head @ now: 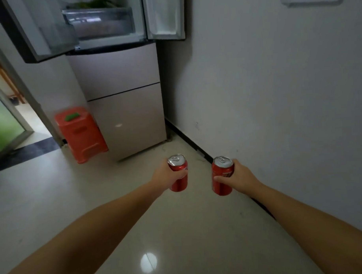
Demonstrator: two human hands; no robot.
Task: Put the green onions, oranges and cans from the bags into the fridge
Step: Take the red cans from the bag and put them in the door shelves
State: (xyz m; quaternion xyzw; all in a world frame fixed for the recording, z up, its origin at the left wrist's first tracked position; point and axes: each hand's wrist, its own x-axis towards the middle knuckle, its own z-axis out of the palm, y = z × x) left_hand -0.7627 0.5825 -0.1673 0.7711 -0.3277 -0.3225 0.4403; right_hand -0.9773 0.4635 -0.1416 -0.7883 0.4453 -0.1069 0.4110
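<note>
Cans are in both my hands: my left hand [164, 175] is wrapped around one red can [178, 172], and my right hand [238, 174] is wrapped around the other red can [222, 176], both upright and held out over the pale floor [179, 229]. Ahead stands the fridge [121, 102] with its upper doors open, a clear drawer [99, 21] showing inside with something green above it, and an orange stool [80, 134] just beside its left side.

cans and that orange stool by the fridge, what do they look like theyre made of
Can in the left hand and can in the right hand: likely aluminium, with bare silvery tops and glossy red printed sides. Stool: probably moulded plastic, uniform orange with a dull sheen.
</note>
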